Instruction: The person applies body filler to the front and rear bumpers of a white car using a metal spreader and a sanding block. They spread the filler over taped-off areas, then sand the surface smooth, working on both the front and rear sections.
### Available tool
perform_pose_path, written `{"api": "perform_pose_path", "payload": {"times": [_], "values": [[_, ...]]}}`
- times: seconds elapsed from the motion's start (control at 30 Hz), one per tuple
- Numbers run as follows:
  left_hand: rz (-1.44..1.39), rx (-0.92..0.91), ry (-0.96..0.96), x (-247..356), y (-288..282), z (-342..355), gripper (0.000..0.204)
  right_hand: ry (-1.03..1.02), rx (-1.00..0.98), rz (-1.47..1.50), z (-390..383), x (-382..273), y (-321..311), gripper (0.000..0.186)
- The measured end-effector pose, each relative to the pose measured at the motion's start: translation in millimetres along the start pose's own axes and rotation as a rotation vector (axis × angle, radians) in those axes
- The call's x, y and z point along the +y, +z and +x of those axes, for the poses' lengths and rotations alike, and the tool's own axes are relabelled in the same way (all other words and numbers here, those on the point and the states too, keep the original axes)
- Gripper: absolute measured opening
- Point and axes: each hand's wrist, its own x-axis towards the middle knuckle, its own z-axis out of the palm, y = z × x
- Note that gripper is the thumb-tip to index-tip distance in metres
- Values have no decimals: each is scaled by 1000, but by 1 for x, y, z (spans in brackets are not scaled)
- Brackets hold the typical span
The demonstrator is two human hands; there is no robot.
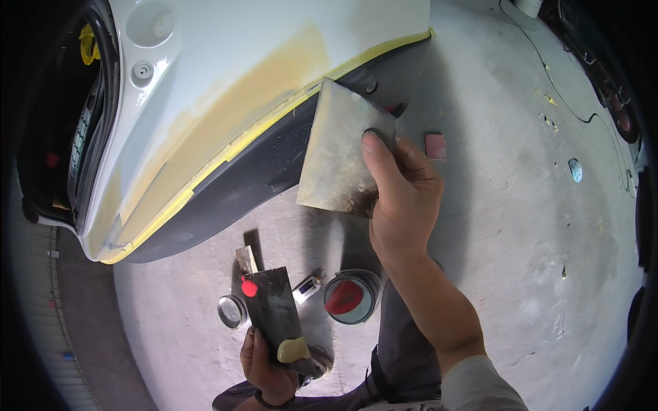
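Observation:
My right hand (410, 198) pinches a flat, squarish metal filler spreader (339, 140), thumb on its near face. Dark residue marks the spreader's lower corner. Its upper corner overlaps the yellow masking tape (229, 152) along a white car panel (233, 41); whether it touches cannot be told. Tan filler (267, 79) covers a smoothed patch above the tape, and dark trim (253, 161) runs below. Lower left, my left hand (271, 377) grips a dark mixing board (274, 312) by its edge. The board carries a red paste blob (249, 287) and a beige putty lump (293, 350).
On the concrete floor (521, 226) stand an open can (363, 312) with red inside and a small round tin (232, 312). A white tube (306, 290) lies between them. Beyond is a reddish square pad (435, 146). A black cable (548, 72) trails at far right.

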Motion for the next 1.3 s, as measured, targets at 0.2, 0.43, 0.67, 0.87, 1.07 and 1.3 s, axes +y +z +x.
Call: {"api": "perform_pose_path", "payload": {"times": [0.2, 0.43, 0.67, 0.87, 1.07, 1.3], "values": [[78, 156, -10, -3, -22, -4, 53, -68, -1, -101, -6, 5, 7, 15], [444, 140, 186, -9, -36, -10, 55, -92, -24, -120, -24, 11, 19, 16], [815, 73, 513, -24, -62, -15, 62, -130, -62, -144, -34, 15, 24, 15], [235, 222, 121, -15, -54, -15, 48, -110, -71, -158, -41, 20, 30, 13], [-46, 3, 103, 9, -35, -15, 30, -110, -83, -152, -54, 29, 39, 14], [-108, -29, 81, 16, -35, -16, 31, -117, -126, -147, -63, 35, 45, 13]]}}
